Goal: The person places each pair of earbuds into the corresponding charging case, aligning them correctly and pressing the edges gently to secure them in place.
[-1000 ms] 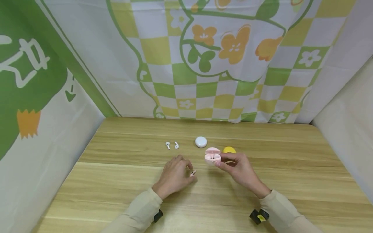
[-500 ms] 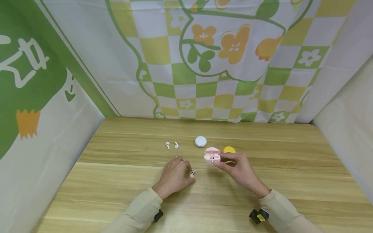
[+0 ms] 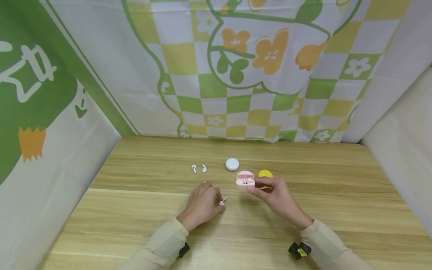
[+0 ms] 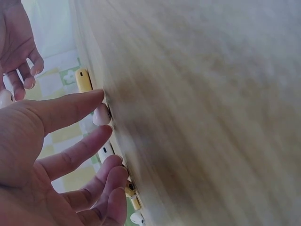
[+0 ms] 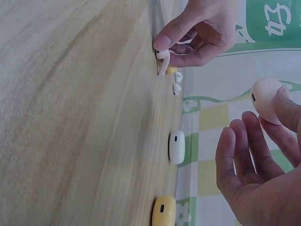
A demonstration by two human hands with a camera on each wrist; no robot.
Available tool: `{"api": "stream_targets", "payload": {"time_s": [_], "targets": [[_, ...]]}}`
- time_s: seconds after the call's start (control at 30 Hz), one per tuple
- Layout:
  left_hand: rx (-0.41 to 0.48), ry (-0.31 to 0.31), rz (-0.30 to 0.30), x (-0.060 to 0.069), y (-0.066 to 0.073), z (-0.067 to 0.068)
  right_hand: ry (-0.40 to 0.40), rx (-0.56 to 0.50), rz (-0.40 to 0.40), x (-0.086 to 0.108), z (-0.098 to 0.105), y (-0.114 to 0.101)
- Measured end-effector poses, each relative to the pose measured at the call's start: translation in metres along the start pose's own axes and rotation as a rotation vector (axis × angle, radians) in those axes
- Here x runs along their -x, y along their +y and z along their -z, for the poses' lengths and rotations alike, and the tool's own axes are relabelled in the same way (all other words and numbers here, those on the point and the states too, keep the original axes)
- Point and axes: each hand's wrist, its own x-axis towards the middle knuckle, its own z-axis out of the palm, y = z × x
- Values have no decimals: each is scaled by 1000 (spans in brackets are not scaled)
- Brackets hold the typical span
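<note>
In the head view my left hand (image 3: 204, 205) is low over the table, thumb and index finger on either side of a pink earbud (image 3: 222, 201). The right wrist view shows that thumb and finger meeting the earbud (image 5: 163, 60), which touches or nearly touches the tabletop. My right hand (image 3: 278, 197) holds a pink earbud case (image 3: 245, 183) above the table between thumb and fingers, lid up. Something small and dark shows inside it. In the right wrist view the case (image 5: 266, 100) is pinched at its edge, the other fingers loosely curled.
A closed white case (image 3: 232, 164) and a yellow case (image 3: 265, 174) stand behind my right hand. Two white earbuds (image 3: 199, 168) lie farther left. Yellow earbuds (image 4: 130, 189) sit beyond my left fingers, mostly hidden in the head view. A patterned curtain (image 3: 236, 112) borders the table's back.
My left thumb and fingers have drawn slightly closer around the pink earbud, and a bit of yellow now shows past the fingertips. My right hand and the case stay nearly still.
</note>
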Motion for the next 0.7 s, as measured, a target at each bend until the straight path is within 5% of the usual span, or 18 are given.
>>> {"api": "stream_targets", "payload": {"time_s": [0.7], "targets": [[0,11,-13,-1,1,1,1,0,-2,0,0,1]]}}
